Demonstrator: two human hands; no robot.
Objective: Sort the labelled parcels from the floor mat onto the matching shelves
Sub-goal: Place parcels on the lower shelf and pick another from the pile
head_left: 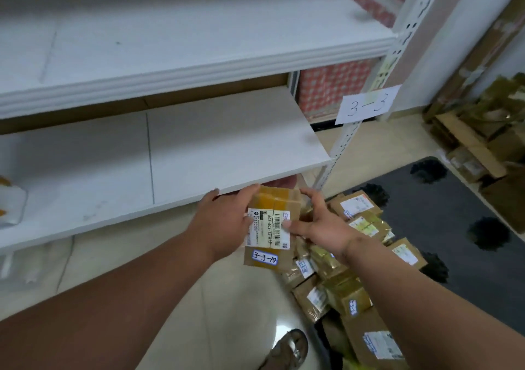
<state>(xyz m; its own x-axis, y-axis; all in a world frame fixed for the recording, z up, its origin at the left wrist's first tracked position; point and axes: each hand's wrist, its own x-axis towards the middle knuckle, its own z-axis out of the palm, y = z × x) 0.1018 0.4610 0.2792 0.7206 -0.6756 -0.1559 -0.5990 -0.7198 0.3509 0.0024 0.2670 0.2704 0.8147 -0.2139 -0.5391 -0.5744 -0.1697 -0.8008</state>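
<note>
Hands meet at the middle of the view around one small cardboard parcel (271,227), held in the air just in front of the lower shelf's (227,142) front edge. The left hand (224,222) grips the parcel from its left side, fingers curled over the top and thumb pressed near the printed shipping label (268,229). The right hand (318,224) is at the parcel's right side, thumb lying on the label's right edge, the other fingers spread and loosely bent – whether they grip the box behind it cannot be told. Low on the parcel's face sits a blue-bordered sticker (264,258) with "3-3-10" written by hand.

At about two o'clock from the hands, a paper sign (366,105) reading "3-3" is fixed to the white perforated upright (341,145) of the rack. Above the lower shelf runs the upper shelf (199,48), white as well.

From three to five o'clock of the hands, a heap of labelled parcels (346,278) lies on the floor at the near edge of a dark mat (460,227) – brown boxes with white labels, some with small blue-edged stickers. At one to two o'clock, far right, flattened cardboard (483,131) is stacked against the wall. A sandalled foot (289,351) shows at six o'clock on the pale tile floor (227,313).
</note>
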